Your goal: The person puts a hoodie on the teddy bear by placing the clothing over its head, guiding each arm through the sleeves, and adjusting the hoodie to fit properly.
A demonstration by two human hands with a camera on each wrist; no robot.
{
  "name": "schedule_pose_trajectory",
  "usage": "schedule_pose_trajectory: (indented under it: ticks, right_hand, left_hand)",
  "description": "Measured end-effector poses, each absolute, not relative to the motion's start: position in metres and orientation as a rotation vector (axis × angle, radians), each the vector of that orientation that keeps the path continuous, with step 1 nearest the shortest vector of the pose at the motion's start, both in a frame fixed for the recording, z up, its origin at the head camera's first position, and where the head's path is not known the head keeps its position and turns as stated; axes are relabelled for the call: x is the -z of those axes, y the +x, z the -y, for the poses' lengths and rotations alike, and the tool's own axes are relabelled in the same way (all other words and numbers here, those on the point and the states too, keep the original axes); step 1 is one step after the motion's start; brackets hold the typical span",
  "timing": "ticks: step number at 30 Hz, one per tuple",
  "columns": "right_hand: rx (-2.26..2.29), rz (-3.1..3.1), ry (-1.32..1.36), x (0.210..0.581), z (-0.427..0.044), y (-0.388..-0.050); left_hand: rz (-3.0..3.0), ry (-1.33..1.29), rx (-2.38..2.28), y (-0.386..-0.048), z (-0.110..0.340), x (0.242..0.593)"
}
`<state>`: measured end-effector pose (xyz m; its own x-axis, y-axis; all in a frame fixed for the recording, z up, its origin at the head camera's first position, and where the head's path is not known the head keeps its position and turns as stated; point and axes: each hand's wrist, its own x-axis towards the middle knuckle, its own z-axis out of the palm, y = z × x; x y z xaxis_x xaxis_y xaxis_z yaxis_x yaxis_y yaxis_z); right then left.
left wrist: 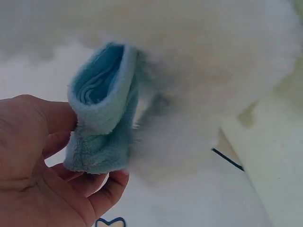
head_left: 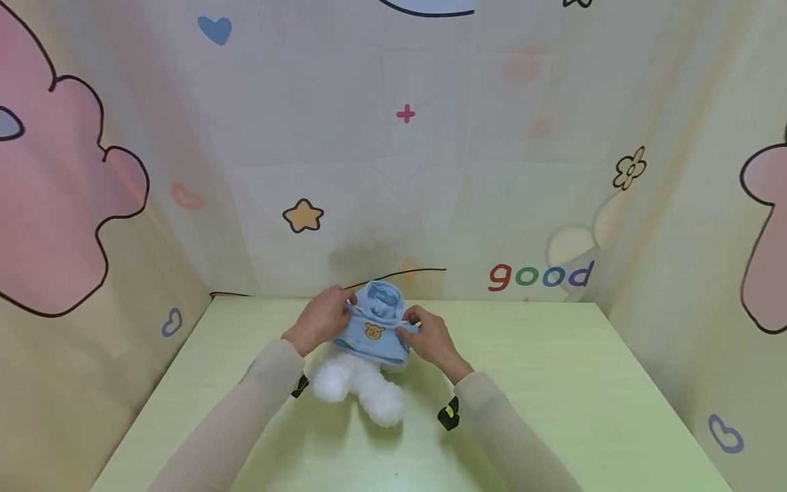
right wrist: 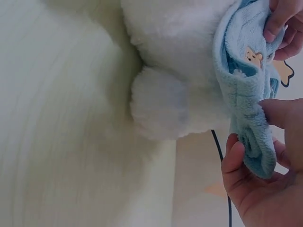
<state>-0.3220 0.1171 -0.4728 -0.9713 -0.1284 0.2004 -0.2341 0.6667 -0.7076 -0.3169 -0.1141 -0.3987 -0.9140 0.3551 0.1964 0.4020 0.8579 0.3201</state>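
Note:
A small light-blue fleece hoodie (head_left: 369, 346) with a yellow animal-face patch covers the upper part of a white plush toy (head_left: 381, 400). The toy's two furry legs point toward the near side of the table, while its head is hidden. My left hand (head_left: 322, 314) pinches the hoodie at its left side; in the left wrist view, thumb and fingers hold a blue sleeve (left wrist: 102, 142) whose cuff gapes. On the other side, my right hand (head_left: 433, 339) pinches the right sleeve (right wrist: 248, 123). A round fluffy tail (right wrist: 158, 104) shows in the right wrist view.
The pale green table (head_left: 522, 389) reaches back to a printed fabric curtain (head_left: 344, 123), with more curtain along both sides. Dark straps (head_left: 449, 414) hang near the wrists.

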Motion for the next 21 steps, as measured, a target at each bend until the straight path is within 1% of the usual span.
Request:
schedule_pose_trajectory:
  ticks: [5,12,21]
  right_hand:
    - [-1.212,2.779,0.287,0.482,-0.111,-0.323]
    - [-1.274,2.847,0.228,0.492,-0.109,-0.322]
    - [-1.744,2.842,0.147,0.500,-0.099,-0.322]
  left_hand:
    - [2.906,-0.547,0.515,-0.320,0.127,0.414]
    - [2.951,-0.472,0.687,-0.327,0.147,0.430]
    - [3.004,-0.392,0.854,-0.331,0.169,0.442]
